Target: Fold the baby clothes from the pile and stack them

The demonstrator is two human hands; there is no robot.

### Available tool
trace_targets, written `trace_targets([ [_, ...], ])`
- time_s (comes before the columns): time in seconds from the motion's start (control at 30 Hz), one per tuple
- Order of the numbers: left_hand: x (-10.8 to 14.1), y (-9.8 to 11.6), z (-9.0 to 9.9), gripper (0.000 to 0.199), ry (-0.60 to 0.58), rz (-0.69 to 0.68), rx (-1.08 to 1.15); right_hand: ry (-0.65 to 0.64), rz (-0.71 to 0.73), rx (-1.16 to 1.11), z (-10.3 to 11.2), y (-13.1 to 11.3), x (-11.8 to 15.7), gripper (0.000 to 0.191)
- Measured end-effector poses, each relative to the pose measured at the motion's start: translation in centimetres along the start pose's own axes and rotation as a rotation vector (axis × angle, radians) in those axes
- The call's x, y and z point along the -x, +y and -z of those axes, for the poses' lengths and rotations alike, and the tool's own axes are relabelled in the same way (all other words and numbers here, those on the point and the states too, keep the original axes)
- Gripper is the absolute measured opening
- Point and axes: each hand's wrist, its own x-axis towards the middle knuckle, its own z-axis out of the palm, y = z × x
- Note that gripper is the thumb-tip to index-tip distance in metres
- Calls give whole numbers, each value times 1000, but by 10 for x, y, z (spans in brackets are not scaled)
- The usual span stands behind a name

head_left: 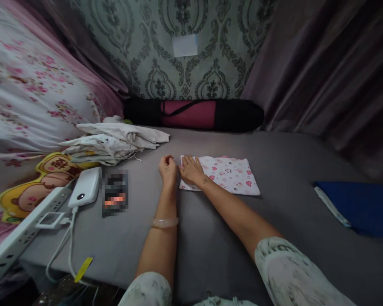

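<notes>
A folded white cloth (230,174) with pink hearts and small figures lies flat on the grey sheet (207,238). My right hand (190,171) rests palm down on the cloth's left end, its fingers spread. Just left of the cloth, my left hand (167,169) is held with curled fingers close to the sheet, apart from the cloth. Whatever those curled fingers may hold is too small to make out. A pale bangle circles the left wrist.
Crumpled white clothes (115,142) lie at the back left, near a white power bank (85,187), a power strip (28,229) and a blurred-out object (115,193). A long black-and-pink bag (191,114) spans the back. Folded blue fabric (364,208) lies right.
</notes>
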Motion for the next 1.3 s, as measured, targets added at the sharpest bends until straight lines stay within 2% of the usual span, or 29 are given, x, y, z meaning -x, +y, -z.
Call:
trace_targets([
  [0.13, -1, 1, -1, 17, 0, 1, 2, -13, -10, -34, 4, -1, 9, 58],
  [0.3, 1, 2, 1, 19, -18, -27, -20, 79, 32, -27, 0, -11, 38, 59],
  [0.43, 6, 7, 1, 20, -32, -50, -56, 54, 32, -77, 0, -10, 46, 57],
  [0.57, 12, 14, -3, 22, -80, -80, -109, 121, -106, -96, 10, 10, 41, 58],
  [0.67, 20, 18, -9, 24, -194, -156, -160, 117, -230, -50, 12, 31, 39, 61],
  [0.77, 30, 20, -16, 24, -320, -245, -240, 17, -230, -71, 12, 47, 40, 63],
  [0.83, 37, 20, -20, 25, -395, -302, -286, -5, -210, -95, 15, 58, 42, 63],
  [0.97, 47, 19, -26, 24, -523, -409, -360, 105, -298, -5, 24, 82, 52, 65],
  [1.17, 49, 14, -31, 26, -579, -520, -422, -4, -320, 25, 31, 106, 65, 65],
  [1.3, 49, 11, -31, 28, -602, -549, -451, 69, -355, 41, 32, 116, 72, 65],
])
